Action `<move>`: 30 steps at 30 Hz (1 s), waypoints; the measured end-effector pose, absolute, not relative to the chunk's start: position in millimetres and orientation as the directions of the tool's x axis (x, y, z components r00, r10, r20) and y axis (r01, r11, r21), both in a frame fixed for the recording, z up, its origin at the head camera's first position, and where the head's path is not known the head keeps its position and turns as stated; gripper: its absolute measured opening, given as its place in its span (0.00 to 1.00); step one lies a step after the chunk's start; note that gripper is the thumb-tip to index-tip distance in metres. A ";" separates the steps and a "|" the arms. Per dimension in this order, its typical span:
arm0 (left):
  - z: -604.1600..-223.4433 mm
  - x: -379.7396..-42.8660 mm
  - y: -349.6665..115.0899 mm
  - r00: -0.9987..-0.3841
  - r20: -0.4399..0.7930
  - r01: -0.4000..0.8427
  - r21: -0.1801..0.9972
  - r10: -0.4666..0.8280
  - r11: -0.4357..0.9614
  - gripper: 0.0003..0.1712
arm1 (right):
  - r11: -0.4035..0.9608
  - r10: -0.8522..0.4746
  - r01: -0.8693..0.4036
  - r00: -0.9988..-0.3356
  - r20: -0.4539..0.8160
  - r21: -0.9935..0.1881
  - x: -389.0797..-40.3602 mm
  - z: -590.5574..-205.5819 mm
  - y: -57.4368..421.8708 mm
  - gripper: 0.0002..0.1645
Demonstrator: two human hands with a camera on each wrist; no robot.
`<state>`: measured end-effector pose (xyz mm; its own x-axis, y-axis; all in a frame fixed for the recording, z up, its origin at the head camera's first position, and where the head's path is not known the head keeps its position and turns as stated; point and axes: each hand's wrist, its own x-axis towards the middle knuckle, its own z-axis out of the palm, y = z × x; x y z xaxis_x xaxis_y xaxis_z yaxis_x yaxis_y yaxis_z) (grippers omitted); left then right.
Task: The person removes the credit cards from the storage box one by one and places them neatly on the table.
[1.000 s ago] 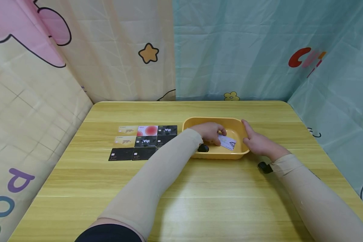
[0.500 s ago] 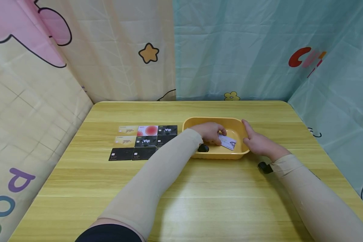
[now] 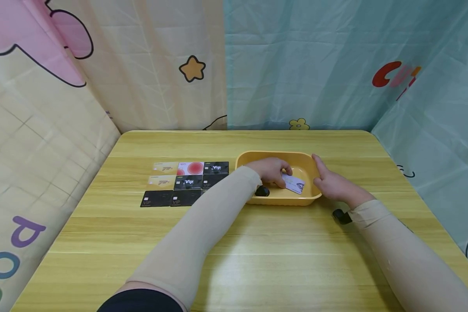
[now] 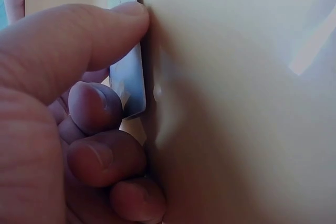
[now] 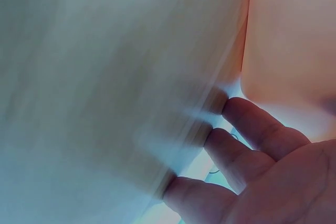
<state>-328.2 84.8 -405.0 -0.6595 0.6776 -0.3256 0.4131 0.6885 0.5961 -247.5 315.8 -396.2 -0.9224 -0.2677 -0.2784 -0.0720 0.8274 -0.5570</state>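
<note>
My left hand (image 3: 272,171) reaches into a yellow plastic tray (image 3: 249,157) and pinches a whitish, purple-tinted card (image 3: 295,184) by one end. In the left wrist view the card (image 4: 128,77) stands on edge between thumb and fingers, low over the tray's smooth floor. At the tray's right end, my right hand (image 3: 337,184) holds the rim, its thumb at the edge and a finger along the outer side. The right wrist view shows three of its fingers extended, fingertips (image 5: 181,184) right at the tabletop, beside the tray's wall (image 5: 294,35).
Left of the tray, several cards lie in tidy rows: gold cards (image 3: 161,183), a white-and-red card (image 3: 190,168) and black VIP cards (image 3: 156,199). My left forearm overlaps the nearest right corner of them. Printed curtains (image 3: 296,65) enclose the wooden table (image 3: 257,260).
</note>
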 end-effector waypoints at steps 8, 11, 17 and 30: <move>-404.6 -327.8 84.6 -0.664 -0.349 0.382 0.602 0.661 0.701 0.27 | 0.824 -0.272 -0.076 -0.922 -0.276 -0.561 -247.7 -397.1 315.8 0.50; -404.3 -327.4 84.8 -0.665 -0.360 0.367 0.606 0.655 0.706 0.28 | 0.824 -0.275 -0.078 -0.921 -0.275 -0.562 -247.3 -397.0 315.8 0.50; -400.8 -325.5 84.5 -0.659 -0.355 0.387 0.596 0.663 0.704 0.29 | 0.827 -0.274 -0.075 -0.919 -0.282 -0.557 -246.3 -395.7 315.4 0.49; -400.6 -325.3 85.4 -0.663 -0.364 0.383 0.585 0.654 0.715 0.29 | 0.826 -0.273 -0.074 -0.920 -0.282 -0.559 -245.1 -395.2 315.1 0.49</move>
<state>-325.3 85.4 -400.6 -0.6630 0.6539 -0.3645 0.3831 0.7146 0.5853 -245.1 315.1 -395.2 -0.9197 -0.2734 -0.2819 -0.0740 0.8255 -0.5595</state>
